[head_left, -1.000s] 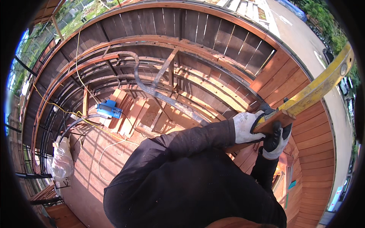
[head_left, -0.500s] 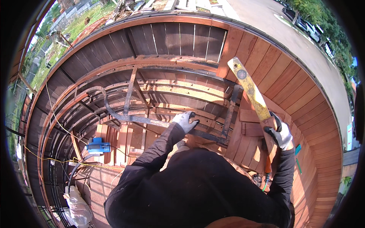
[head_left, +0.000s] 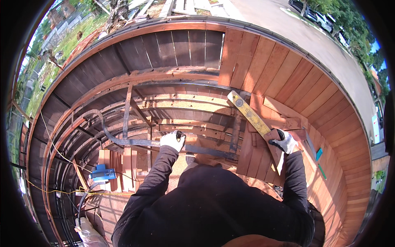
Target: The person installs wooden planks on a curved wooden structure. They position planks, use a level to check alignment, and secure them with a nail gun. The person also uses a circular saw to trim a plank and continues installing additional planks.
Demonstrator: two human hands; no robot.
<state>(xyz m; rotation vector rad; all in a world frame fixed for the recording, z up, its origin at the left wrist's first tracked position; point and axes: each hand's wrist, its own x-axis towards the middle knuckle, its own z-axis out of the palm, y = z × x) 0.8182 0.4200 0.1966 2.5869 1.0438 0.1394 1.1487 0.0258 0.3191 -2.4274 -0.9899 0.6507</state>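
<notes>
Two gloved hands are in view, set well apart in front of the person's dark-clad torso. Right hand [head_left: 286, 142]: closed, fingers wrapped over a short reddish wooden board [head_left: 275, 153] and the near end of a yellow spirit level [head_left: 249, 114]. The level slants up and to the left from the grip, its far end near the curved frame; the board points down toward the lower edge of the view. Left hand [head_left: 172, 141]: fingers curled in, overlapping a dark metal rail [head_left: 205, 151]; whether it grips the rail or only rests there cannot be told.

Below the level lies a group of flat wooden boards [head_left: 255, 162]. Beside the right forearm, a thin green strip [head_left: 321, 171] rests against the planking. The curved wall carries reddish planks [head_left: 267, 70] on the right and dark slats [head_left: 164, 47] on the left, narrow gaps showing between several slats. At lower left, a blue power tool [head_left: 102, 173] sits beside wooden strips [head_left: 128, 164], with a yellow cable [head_left: 53, 190] running near it.
</notes>
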